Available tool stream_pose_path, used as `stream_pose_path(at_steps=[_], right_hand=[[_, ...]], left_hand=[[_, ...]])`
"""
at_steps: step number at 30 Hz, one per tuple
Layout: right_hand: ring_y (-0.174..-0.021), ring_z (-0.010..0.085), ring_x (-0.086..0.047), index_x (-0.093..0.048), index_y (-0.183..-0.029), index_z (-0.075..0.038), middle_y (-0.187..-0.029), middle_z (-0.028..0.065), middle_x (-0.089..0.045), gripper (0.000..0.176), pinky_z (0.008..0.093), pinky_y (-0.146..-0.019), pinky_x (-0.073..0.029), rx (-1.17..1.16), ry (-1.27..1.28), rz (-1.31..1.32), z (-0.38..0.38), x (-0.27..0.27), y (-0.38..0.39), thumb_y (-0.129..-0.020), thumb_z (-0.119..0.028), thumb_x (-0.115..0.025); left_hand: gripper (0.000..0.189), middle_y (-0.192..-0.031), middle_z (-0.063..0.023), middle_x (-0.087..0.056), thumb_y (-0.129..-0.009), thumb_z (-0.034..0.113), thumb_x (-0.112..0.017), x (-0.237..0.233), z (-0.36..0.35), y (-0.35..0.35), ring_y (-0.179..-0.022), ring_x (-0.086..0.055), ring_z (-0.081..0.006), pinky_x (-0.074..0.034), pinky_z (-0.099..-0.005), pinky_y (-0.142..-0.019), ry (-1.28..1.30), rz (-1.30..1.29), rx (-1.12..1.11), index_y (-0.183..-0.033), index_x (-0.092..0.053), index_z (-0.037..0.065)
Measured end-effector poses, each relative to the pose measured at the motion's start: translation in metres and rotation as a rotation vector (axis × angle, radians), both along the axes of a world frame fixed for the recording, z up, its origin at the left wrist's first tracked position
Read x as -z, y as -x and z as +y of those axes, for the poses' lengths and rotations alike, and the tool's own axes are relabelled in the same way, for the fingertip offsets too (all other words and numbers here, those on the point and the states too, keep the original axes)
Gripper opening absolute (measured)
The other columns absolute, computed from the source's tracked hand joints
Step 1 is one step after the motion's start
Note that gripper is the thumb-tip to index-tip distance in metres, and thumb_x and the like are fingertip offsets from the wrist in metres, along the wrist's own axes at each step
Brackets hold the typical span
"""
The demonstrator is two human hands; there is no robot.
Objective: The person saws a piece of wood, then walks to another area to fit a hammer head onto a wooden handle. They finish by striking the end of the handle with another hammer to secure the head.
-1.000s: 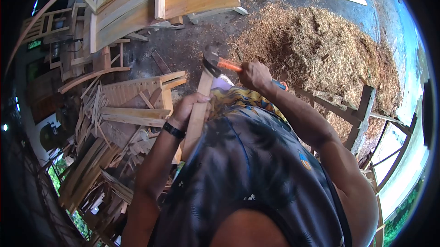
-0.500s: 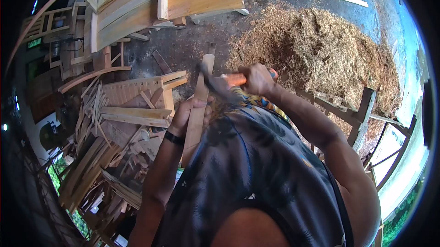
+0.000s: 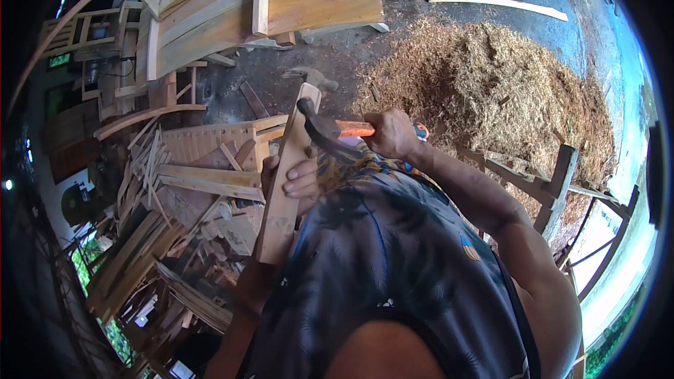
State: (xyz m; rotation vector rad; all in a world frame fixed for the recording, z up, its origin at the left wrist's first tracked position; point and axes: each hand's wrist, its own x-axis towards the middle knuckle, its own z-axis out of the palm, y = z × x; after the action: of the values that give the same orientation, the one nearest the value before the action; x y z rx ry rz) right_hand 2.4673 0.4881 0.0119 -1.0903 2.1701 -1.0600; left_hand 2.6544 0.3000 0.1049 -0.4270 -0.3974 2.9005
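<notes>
Orange-handled hammer with black head, pale yellow-brown plank, dark palm-print shirt, tan sawdust heap

You are in an open-air carpentry workshop: a big heap of wood shavings covers the dirt floor, offcuts lie stacked to one side, and curved plank frames stand half-built nearby.

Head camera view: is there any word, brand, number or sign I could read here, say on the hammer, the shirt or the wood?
No text here can be read.
The shirt emblem, orange and blue: too small to read.
The green lit panel at far left: blurred.
The hammer in the right hand and the wooden slat in the left hand: no marking shows.
</notes>
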Motion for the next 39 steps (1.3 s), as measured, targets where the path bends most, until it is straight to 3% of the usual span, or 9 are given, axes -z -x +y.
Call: stream_pose_path(at_steps=[11, 14, 16, 24, 26, 32, 36, 38, 39], right_hand=[[-0.068, 0.0447, -0.065, -0.062, -0.077, -0.001, -0.071, 0.0236, -0.064, 0.032, 0.0442, -0.06, -0.051, -0.08, 0.278, -0.087, -0.001, -0.012, 0.009, -0.084, -0.029, -0.076], [-0.076, 0.0429, -0.07, -0.073, -0.09, -0.004, -0.081, 0.0231, -0.071, 0.025, 0.0518, -0.07, -0.057, -0.084, 0.052, -0.034, -0.011, 0.016, 0.014, -0.078, -0.026, -0.07], [-0.076, 0.0424, -0.072, -0.074, -0.092, -0.004, -0.081, 0.023, -0.072, 0.028, 0.0517, -0.072, -0.058, 0.087, -0.306, -0.033, -0.025, 0.039, 0.014, -0.093, -0.028, -0.059], [-0.066, 0.0461, -0.064, -0.065, -0.076, -0.002, -0.068, 0.0234, -0.063, 0.033, 0.0491, -0.061, -0.052, -0.1, 0.328, -0.024, 0.009, 0.014, -0.004, -0.088, -0.031, -0.075], [-0.06, 0.0392, -0.065, -0.067, -0.081, -0.002, -0.068, 0.0208, -0.065, 0.028, 0.0472, -0.06, -0.053, -0.009, -0.245, 0.001, -0.004, 0.07, -0.008, -0.089, -0.028, -0.073], [-0.068, 0.0418, -0.068, -0.074, -0.086, -0.007, -0.07, 0.0221, -0.065, 0.02, 0.0471, -0.063, -0.056, 0.114, 0.123, -0.214, 0.022, -0.008, -0.005, -0.088, -0.025, -0.065], [-0.069, 0.0413, -0.069, -0.072, -0.085, -0.007, -0.072, 0.0222, -0.067, 0.022, 0.046, -0.063, -0.057, -0.233, 0.205, 0.062, 0.013, 0.012, -0.001, -0.091, -0.027, -0.065], [-0.068, 0.0415, -0.07, -0.071, -0.084, -0.005, -0.071, 0.022, -0.069, 0.023, 0.0481, -0.063, -0.057, -0.135, -0.443, -0.137, -0.006, 0.027, -0.006, -0.089, -0.027, -0.066], [-0.066, 0.042, -0.07, -0.07, -0.084, -0.003, -0.07, 0.0215, -0.069, 0.024, 0.05, -0.064, -0.057, -0.119, -0.347, -0.088, -0.002, 0.032, -0.014, -0.087, -0.027, -0.068]], left_hand=[[0.051, -0.078, -0.0114, -0.059, -0.098, 0.019, -0.067, -0.007, 0.064, 0.013, -0.061, -0.069, -0.0246, -0.059, -0.0318, -0.051, -0.58, 0.252, -0.47, -0.13, -0.041, -0.011], [0.041, -0.078, -0.0117, -0.059, -0.101, 0.013, -0.059, -0.016, 0.069, 0.015, -0.06, -0.069, -0.0249, -0.059, -0.0319, -0.051, -0.594, 0.257, -0.473, -0.129, -0.041, -0.012], [0.033, -0.078, -0.0115, -0.059, -0.103, 0.005, -0.052, -0.019, 0.069, 0.009, -0.06, -0.069, -0.0248, -0.059, -0.0315, -0.051, -0.531, 0.273, -0.438, -0.128, -0.041, -0.012], [0.025, -0.076, -0.0152, -0.06, -0.105, 0.004, -0.047, -0.009, 0.077, -0.009, -0.058, -0.068, -0.0279, -0.059, -0.0361, -0.05, -0.536, 0.085, -0.54, -0.124, -0.039, -0.011], [0.028, -0.076, -0.0153, -0.06, -0.104, 0.003, -0.048, -0.013, 0.08, -0.008, -0.057, -0.068, -0.0281, -0.059, -0.0363, -0.049, -0.532, 0.093, -0.557, -0.126, -0.039, -0.012], [0.057, -0.081, -0.0095, -0.059, -0.095, 0.018, -0.072, 0.006, 0.078, -0.033, -0.062, -0.068, -0.0221, -0.058, -0.0312, -0.052, -0.488, 0.162, -0.553, -0.129, -0.039, -0.012], [0.031, -0.076, -0.0146, -0.061, -0.101, -0.001, -0.052, -0.003, 0.077, -0.022, -0.058, -0.069, -0.0279, -0.057, -0.0342, -0.047, -0.524, 0.164, -0.519, -0.127, -0.039, -0.013], [0.03, -0.077, -0.0145, -0.061, -0.102, 0.0, -0.05, 0.004, 0.079, -0.021, -0.059, -0.069, -0.0279, -0.058, -0.0341, -0.048, -0.538, 0.224, -0.506, -0.127, -0.038, -0.013], [0.029, -0.077, -0.0145, -0.06, -0.104, 0.001, -0.048, 0.007, 0.077, -0.021, -0.059, -0.068, -0.0278, -0.058, -0.0338, -0.048, -0.493, 0.18, -0.522, -0.127, -0.039, -0.013]])
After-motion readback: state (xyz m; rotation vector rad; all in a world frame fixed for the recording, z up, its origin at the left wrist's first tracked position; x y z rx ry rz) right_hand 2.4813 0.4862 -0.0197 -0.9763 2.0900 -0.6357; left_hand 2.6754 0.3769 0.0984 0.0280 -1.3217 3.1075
